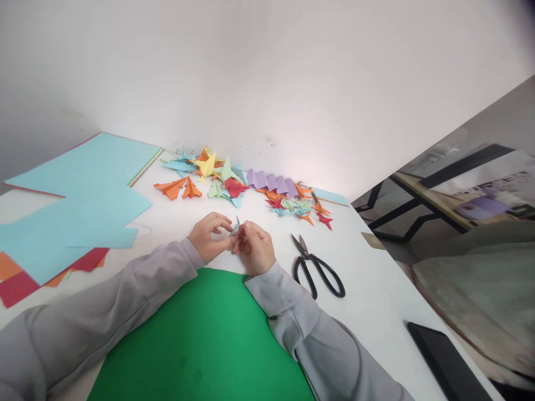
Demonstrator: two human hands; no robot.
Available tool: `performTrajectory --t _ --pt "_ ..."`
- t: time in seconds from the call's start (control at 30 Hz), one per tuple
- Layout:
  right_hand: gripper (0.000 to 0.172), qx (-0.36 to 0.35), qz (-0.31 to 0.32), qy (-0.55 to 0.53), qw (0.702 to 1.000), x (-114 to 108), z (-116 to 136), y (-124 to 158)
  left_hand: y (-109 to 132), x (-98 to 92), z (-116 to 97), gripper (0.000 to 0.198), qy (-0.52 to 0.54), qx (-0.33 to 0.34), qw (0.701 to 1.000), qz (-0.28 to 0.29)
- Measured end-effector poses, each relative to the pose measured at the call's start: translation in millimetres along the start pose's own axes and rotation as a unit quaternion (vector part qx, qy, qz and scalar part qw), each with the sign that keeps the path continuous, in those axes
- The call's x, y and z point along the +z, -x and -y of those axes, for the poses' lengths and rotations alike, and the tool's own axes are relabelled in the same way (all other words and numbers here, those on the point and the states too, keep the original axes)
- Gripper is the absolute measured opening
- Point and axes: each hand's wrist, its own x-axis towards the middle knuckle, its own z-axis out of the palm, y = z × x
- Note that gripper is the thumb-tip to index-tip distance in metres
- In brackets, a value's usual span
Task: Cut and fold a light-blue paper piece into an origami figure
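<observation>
Both of my hands meet at the middle of the white table (376, 278), just beyond a green paper sheet (200, 345). My left hand (208, 236) and my right hand (256, 248) pinch a small pale blue-green folded paper piece (236, 227) between their fingertips. Its tip sticks up between the two hands. Both arms wear grey sleeves and rest on the table's near part.
Black scissors (318, 268) lie right of my right hand. A heap of coloured folded paper shapes (246, 186) lies along the wall. Light blue sheets (83, 200) over red and orange ones cover the left side. A dark tablet (447, 362) sits near the table's right edge.
</observation>
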Motion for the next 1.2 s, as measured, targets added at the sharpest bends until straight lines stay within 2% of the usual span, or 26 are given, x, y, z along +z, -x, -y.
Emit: performTrajectory --t 0.13,0.23,0.33,0.43,0.53,0.63,0.87,1.03,1.2 --pt "0.034 -0.007 -0.005 -0.001 1.0 1.6 2.4 1.1 -4.1 -1.6 0.7 0.013 0.13 -0.098 0.986 0.019" --pt "0.024 -0.046 -0.064 0.04 0.996 0.8 3.5 2.9 -7.7 -2.9 2.7 0.021 0.21 -0.149 0.966 -0.003" --pt "0.01 -0.119 -0.123 0.123 0.978 -1.3 3.7 4.7 -9.9 -3.8 5.3 0.029 0.273 -0.186 0.944 -0.023" --pt "0.026 -0.169 -0.108 0.188 0.962 -2.5 3.3 6.1 -9.8 -3.9 5.9 0.034 0.303 -0.211 0.929 -0.034" --pt "0.034 -0.178 -0.052 0.217 0.958 -2.2 2.8 6.5 -8.8 -4.1 4.4 0.045 0.292 -0.219 0.93 -0.036" --pt "0.031 -0.18 -0.014 0.224 0.958 -1.6 2.5 5.8 -8.1 -5.0 2.4 0.063 0.28 -0.208 0.937 -0.031" --pt "0.019 -0.156 -0.033 0.201 0.967 -0.1 3.1 3.7 -8.0 -5.7 1.8 0.079 0.274 -0.183 0.944 -0.001" --pt "0.015 -0.142 -0.039 0.17 0.974 -1.8 0.8 3.1 -7.5 -5.0 3.8 0.071 0.252 -0.179 0.951 0.024" --pt "0.015 -0.149 -0.039 0.162 0.975 -6.1 -2.0 1.6 -8.0 -6.3 1.9 0.05 0.272 -0.179 0.945 0.023"
